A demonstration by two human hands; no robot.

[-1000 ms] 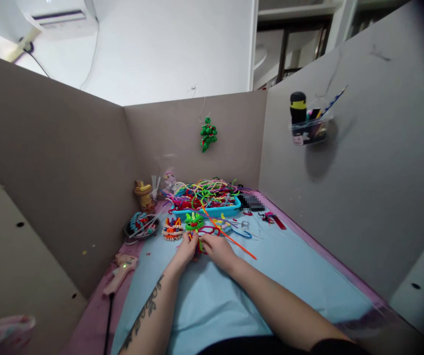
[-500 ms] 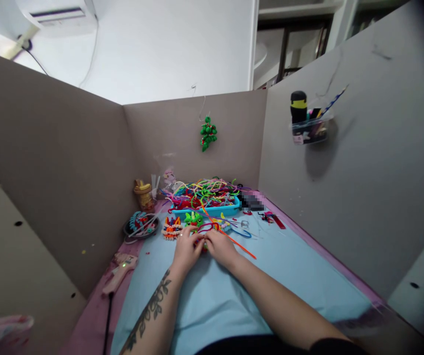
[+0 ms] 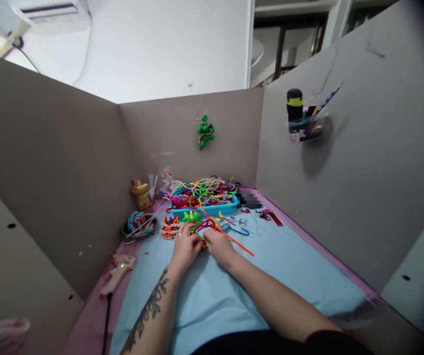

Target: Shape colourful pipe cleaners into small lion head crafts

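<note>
My left hand (image 3: 186, 246) and my right hand (image 3: 219, 247) meet over the blue cloth with fingertips pinched. Between them shows a small piece of fuzzy pipe-cleaner work (image 3: 205, 243) in green, yellow and red, mostly covered by my fingers. A dark red pipe cleaner (image 3: 206, 224) loops up behind the fingertips. Just beyond my left hand sits a green fuzzy figure (image 3: 192, 217) with eyes. An orange and cream pipe-cleaner piece (image 3: 170, 228) lies to its left. Right of the hands are an orange pipe cleaner (image 3: 242, 247) and a yellow and blue piece (image 3: 222, 222).
A blue tray (image 3: 182, 213) heaped with coloured pipe cleaners stands at the back. To the left are a dark bowl (image 3: 125, 230), a brown cup (image 3: 143, 197) and a pink glue gun (image 3: 117, 278). Scissors (image 3: 242, 222) lie right. Grey partitions (image 3: 197, 167) enclose the table.
My hands have drawn slightly apart at the fingertips, and more of the small coloured piece shows between them. The dark red loop has shifted. The view has moved slightly.
</note>
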